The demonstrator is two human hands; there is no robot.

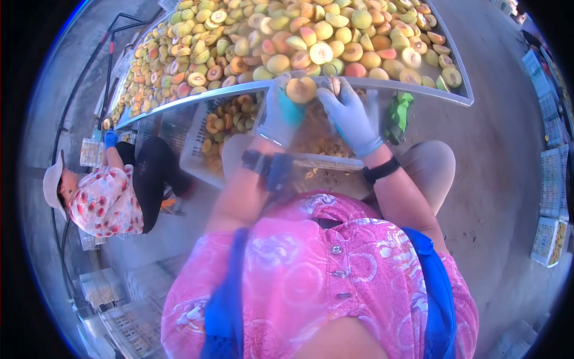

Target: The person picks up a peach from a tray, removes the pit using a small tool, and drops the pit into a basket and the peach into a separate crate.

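Note:
At the near edge of a metal-rimmed table [197, 102], my left hand [282, 116], in a whitish glove with a teal patch, is closed around a peach half [301, 90]. My right hand [351, 119], gloved too, is just to the right with thumb and fingers pinched together. A small tool with a shiny edge and brownish middle [334, 87] sticks up from its fingertips; its exact kind is not clear. Heaped on the table beyond both hands are cut yellow peaches [263, 42], some with pits showing. Below my hands stands a crate [329, 163] with brownish bits in it.
Left of my knees, a white crate [194, 146] holds more peaches. A green bag [399, 116] hangs under the table edge at right. Another person [107, 197] in a cap and blue glove sits at the table's left end. Stacked crates [553, 179] line the far right.

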